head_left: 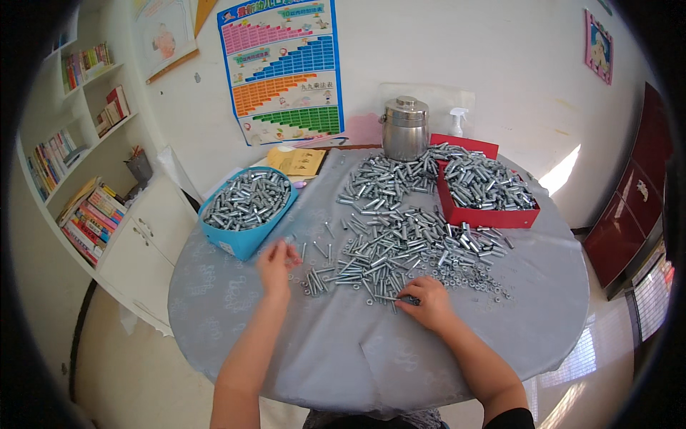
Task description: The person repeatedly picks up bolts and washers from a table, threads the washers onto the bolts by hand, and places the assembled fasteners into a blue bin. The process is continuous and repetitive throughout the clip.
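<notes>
My left hand [276, 266] is raised beside the front of a blue bin [246, 239], which is heaped with metal bolt-and-sleeve pieces [246, 200]. Its fingers are pinched, and a small pale blurred piece shows at the tips. At the front of a large pile of loose metal sleeves and bolts [386, 247], my right hand [429, 302] has its fingers closed low over the cloth. A bolt [386, 297] points toward those fingertips; the hand hides what lies within its grip. Several long bolts [319, 250] lie apart between the left hand and the pile.
Small nuts and washers [482, 279] spread right of the pile on the grey tablecloth [321, 343]. Behind them stands a red box [493, 218] full of metal sleeves. A steel canister [406, 130], spray bottle [457, 123] and yellow booklet [296, 161] sit along the back.
</notes>
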The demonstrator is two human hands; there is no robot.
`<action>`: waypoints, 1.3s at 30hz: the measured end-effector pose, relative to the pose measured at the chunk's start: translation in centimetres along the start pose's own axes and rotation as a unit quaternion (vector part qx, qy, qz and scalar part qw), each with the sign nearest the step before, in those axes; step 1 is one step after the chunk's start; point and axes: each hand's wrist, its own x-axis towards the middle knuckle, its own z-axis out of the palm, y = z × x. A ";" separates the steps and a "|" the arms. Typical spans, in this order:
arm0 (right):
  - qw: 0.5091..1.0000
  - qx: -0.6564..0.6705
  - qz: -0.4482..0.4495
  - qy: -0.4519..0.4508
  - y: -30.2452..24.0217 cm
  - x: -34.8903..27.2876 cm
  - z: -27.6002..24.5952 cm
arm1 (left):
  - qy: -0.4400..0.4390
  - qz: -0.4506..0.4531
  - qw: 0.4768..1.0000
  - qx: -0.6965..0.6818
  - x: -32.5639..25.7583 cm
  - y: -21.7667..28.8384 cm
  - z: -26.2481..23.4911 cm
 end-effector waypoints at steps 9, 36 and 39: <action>0.999 0.011 -0.037 -0.012 -0.3 0.1 -0.3 | 0.048 0.270 0.876 0.396 9.7 4.1 -3.0; 0.951 0.213 0.154 0.164 -0.4 0.6 -0.3 | -0.308 0.332 0.808 0.376 -6.7 -3.6 8.9; 0.949 0.229 0.141 0.165 -1.3 0.8 -0.6 | -0.315 0.318 0.814 0.369 -7.7 -3.2 7.7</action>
